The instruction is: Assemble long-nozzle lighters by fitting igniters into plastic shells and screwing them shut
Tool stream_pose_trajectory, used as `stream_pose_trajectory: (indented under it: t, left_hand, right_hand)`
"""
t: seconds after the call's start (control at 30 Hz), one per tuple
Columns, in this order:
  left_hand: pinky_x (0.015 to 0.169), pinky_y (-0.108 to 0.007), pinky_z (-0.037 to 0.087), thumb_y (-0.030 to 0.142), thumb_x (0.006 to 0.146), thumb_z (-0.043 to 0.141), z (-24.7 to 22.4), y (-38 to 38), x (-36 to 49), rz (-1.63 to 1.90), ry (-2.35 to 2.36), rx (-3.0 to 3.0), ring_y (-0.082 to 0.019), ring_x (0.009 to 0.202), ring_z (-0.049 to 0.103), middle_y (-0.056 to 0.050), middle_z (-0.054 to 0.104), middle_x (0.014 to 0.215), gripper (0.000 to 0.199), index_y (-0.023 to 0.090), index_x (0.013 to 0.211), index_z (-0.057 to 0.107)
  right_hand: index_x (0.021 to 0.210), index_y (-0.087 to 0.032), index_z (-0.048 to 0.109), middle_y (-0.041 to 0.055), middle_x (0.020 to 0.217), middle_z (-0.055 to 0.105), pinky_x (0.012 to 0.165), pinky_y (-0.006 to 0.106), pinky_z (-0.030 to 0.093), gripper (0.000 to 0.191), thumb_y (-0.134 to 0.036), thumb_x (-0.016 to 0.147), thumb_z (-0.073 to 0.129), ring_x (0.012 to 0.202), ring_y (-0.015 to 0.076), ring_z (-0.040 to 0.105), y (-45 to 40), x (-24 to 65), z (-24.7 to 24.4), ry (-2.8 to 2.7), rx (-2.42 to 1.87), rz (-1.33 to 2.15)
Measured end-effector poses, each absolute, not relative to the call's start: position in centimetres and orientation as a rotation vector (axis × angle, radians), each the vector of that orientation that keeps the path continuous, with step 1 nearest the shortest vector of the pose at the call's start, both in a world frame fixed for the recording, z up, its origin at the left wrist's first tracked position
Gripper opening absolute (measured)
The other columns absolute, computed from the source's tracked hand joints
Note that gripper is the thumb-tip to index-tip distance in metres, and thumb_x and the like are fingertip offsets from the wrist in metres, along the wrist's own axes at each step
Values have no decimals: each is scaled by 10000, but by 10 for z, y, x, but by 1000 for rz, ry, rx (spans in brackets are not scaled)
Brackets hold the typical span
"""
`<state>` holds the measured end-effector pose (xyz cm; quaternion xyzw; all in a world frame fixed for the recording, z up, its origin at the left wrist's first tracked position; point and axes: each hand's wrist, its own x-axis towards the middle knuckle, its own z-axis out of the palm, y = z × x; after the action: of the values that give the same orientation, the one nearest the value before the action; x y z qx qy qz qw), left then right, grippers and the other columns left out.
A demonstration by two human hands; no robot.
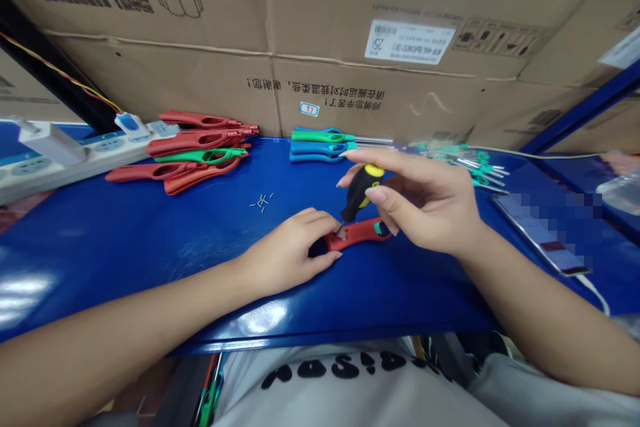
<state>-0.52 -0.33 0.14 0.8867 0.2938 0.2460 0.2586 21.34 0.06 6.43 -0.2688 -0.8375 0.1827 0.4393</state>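
Note:
My right hand (433,203) grips a stubby black-and-yellow screwdriver (356,195) between thumb and fingers. Its shaft points down, with the tip at the left part of a red lighter handle (359,233). This handle lies on the blue table, and a bit of teal shows at its right end. My left hand (287,250) pinches the handle's left end between thumb and fingers and covers part of it. Several small screws (262,201) are scattered just beyond my left hand. Whether the screwdriver tip sits in a screw is hidden.
Red lighter handles (197,140), one green among them, are piled at the back left beside a power strip (107,147). Green and blue lighters (320,145) with metal rods lie at the back, teal-ended rods (475,163) further right. A phone (543,233) lies at right; cardboard (320,27) walls the back.

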Motion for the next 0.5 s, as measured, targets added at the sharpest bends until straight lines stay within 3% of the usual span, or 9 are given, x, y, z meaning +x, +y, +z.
stream_pose_trajectory:
  t: [0.13, 0.2, 0.3, 0.4, 0.5]
  left_hand:
    - [879, -352, 513, 184, 907, 667, 0, -4, -5, 677, 807, 2428, -207, 978, 624, -33, 656, 1008, 145, 206, 1043, 622]
    - [900, -353, 510, 183, 909, 668, 0, -3, -5, 686, 797, 2425, -205, 993, 621, -33, 659, 1022, 160, 208, 1061, 626]
    - [930, -360, 505, 175, 907, 668, 0, -3, -5, 671, 789, 2403, -208, 1028, 614, -42, 670, 1066, 164, 202, 1064, 628]
    - [911, -365, 511, 174, 903, 667, 3, -3, -5, 656, 802, 2392, -211, 1008, 620, -40, 676, 1048, 134, 200, 1028, 628]
    - [905, -364, 514, 168, 898, 665, 3, -4, -4, 664, 809, 2390, -211, 1000, 627, -33, 672, 1013, 119, 203, 1005, 624]
  right_hand:
    - [1209, -302, 695, 11, 928, 743, 682, 326, 606, 346, -325, 868, 750, 721, 165, 683, 2, 216, 66, -2140, -580, 71]
    - [1250, -283, 671, 31, 1008, 748, 758, 342, 608, 350, -310, 902, 707, 857, 195, 709, 1, 216, 67, -2202, -539, -29]
    - [1366, -241, 586, 64, 1245, 701, 917, 383, 593, 380, -200, 999, 497, 1141, 216, 671, -2, 213, 69, -2219, -577, 205]
    - [1311, -263, 621, 33, 1157, 734, 890, 344, 610, 356, -166, 993, 492, 1055, 179, 707, -3, 211, 70, -2157, -588, 396]
    - [1197, -264, 676, 12, 1089, 765, 887, 290, 604, 294, -137, 939, 612, 996, 159, 723, -1, 212, 71, -2174, -526, 146]
